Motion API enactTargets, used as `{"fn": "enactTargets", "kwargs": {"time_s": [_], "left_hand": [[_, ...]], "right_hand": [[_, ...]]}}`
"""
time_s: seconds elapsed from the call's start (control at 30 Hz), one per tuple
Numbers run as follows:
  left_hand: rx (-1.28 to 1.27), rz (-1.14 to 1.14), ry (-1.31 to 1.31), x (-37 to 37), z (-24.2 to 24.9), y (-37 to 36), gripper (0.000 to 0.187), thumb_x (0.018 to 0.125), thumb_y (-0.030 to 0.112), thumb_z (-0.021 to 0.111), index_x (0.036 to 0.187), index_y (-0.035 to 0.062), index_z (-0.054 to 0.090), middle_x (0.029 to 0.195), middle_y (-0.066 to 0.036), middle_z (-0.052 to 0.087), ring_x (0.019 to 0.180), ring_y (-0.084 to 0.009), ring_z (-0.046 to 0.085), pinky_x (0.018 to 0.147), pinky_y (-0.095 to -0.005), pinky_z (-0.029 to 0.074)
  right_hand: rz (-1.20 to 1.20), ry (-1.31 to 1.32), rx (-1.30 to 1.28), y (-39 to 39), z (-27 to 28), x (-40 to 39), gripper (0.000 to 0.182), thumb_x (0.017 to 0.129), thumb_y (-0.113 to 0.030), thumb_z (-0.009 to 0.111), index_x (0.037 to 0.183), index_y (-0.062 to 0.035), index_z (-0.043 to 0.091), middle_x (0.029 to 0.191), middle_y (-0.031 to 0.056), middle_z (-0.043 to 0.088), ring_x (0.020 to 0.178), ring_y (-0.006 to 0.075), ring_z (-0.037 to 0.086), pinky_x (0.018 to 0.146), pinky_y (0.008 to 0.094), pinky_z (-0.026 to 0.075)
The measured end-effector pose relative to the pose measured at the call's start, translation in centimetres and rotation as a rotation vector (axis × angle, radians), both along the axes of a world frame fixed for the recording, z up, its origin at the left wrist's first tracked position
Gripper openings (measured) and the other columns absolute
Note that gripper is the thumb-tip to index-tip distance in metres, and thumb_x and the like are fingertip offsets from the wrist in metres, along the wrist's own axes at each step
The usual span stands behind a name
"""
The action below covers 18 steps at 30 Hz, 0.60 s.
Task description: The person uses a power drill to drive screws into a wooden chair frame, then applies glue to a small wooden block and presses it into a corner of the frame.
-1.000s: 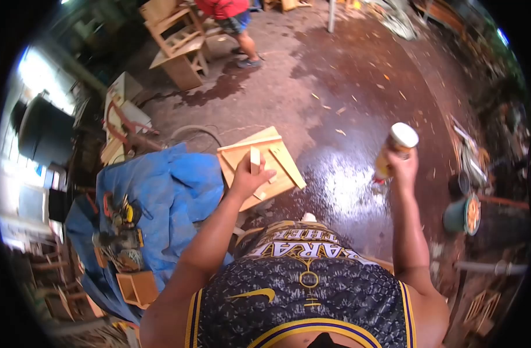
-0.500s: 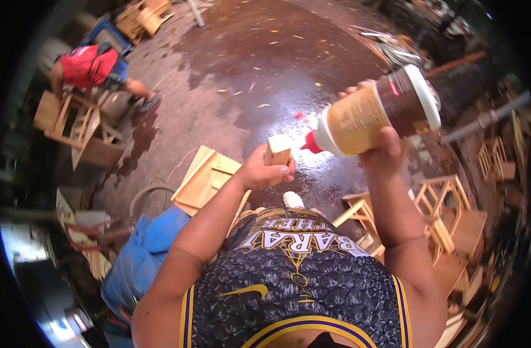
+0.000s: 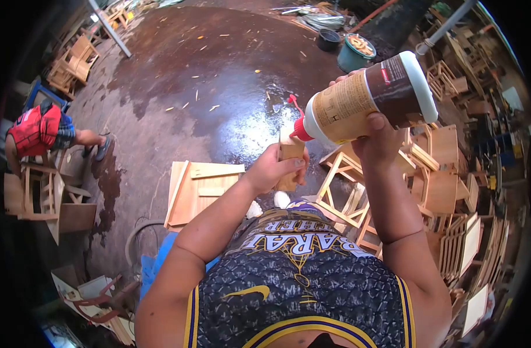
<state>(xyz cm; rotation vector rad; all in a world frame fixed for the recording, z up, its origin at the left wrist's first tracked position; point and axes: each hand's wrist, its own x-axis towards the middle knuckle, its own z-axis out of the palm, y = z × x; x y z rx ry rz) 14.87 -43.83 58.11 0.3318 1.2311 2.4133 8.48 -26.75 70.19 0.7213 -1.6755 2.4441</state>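
My right hand [image 3: 380, 134] is wrapped round a large glue bottle [image 3: 352, 107] with a tan and brown label and a white base. The bottle is tipped, its red nozzle [image 3: 301, 130] pointing down and left, and a red cap dangles from the nozzle on a strap. Held in my left hand [image 3: 272, 170] is a small wooden block [image 3: 291, 152], with thumb and fingers closed on its sides. The nozzle tip sits right at the block's pale upper face.
Left of my arm lies a wooden panel [image 3: 179, 181] with strips on it. Wooden frames [image 3: 341, 174] and stacked chair parts crowd the right. A person in red [image 3: 36, 130] bends over a wooden chair [image 3: 42, 194] at far left. A bucket [image 3: 354, 57] stands beyond the bottle.
The nozzle has come closer to the block's upper face. My view has turned, so the person and the floor items appear shifted. Both hands keep their holds.
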Motion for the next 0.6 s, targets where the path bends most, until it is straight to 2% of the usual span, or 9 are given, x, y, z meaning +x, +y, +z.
{"fn": "enactTargets", "kwargs": {"time_s": [0.17,0.23,0.33,0.5,0.57,0.6], "left_hand": [[0.017,-0.063,0.016,1.1,1.0,2.4,0.024,0.085,0.017,0.064,0.1,0.0014,0.054,0.077,-0.009,0.059,0.065,-0.0176,0.061,0.068,-0.0389,0.056],[0.014,-0.083,0.006,1.7,1.6,3.5,0.025,0.086,0.017,0.064,0.101,0.0007,0.053,0.077,-0.009,0.059,0.065,-0.0178,0.061,0.068,-0.0386,0.056],[-0.013,-0.095,0.035,2.1,1.8,6.0,0.027,0.086,0.018,0.064,0.102,0.0001,0.053,0.079,-0.01,0.058,0.065,-0.018,0.061,0.068,-0.039,0.056],[-0.033,-0.082,0.069,2.8,2.1,12.9,0.027,0.086,0.019,0.064,0.102,-0.0002,0.053,0.079,-0.01,0.057,0.065,-0.0176,0.061,0.068,-0.0392,0.056],[-0.029,-0.092,0.072,3.1,2.3,16.1,0.027,0.086,0.019,0.064,0.102,-0.0003,0.053,0.079,-0.01,0.057,0.065,-0.0175,0.06,0.068,-0.0395,0.056],[-0.017,-0.091,0.058,3.4,2.6,17.7,0.027,0.086,0.019,0.063,0.101,-0.0003,0.053,0.078,-0.01,0.057,0.065,-0.0175,0.06,0.068,-0.0395,0.055]], "right_hand": [[-0.065,0.044,-0.04,3.1,0.7,2.5,0.08,0.067,-0.045,0.08,0.121,0.0032,0.045,0.108,0.0171,0.059,0.103,0.0332,0.061,0.091,0.0472,0.05],[-0.122,0.145,0.037,4.8,-0.1,2.4,0.078,0.068,-0.046,0.079,0.12,0.0031,0.046,0.108,0.0172,0.058,0.103,0.0336,0.06,0.091,0.0472,0.05],[-0.087,0.125,-0.034,7.8,1.3,3.9,0.077,0.068,-0.046,0.08,0.119,0.0025,0.048,0.109,0.0172,0.058,0.104,0.0338,0.06,0.091,0.0471,0.05],[-0.152,0.112,-0.023,14.9,1.0,4.9,0.079,0.065,-0.048,0.081,0.118,0.0009,0.049,0.107,0.0167,0.058,0.101,0.0325,0.061,0.09,0.047,0.05],[-0.17,0.198,-0.067,17.9,1.5,5.9,0.08,0.065,-0.049,0.081,0.119,0.0007,0.047,0.106,0.0169,0.058,0.099,0.0322,0.061,0.089,0.0474,0.051],[-0.162,0.142,0.01,20.0,0.6,5.9,0.082,0.066,-0.051,0.08,0.12,0.0004,0.046,0.108,0.0165,0.057,0.101,0.0319,0.06,0.09,0.0478,0.05]]}}
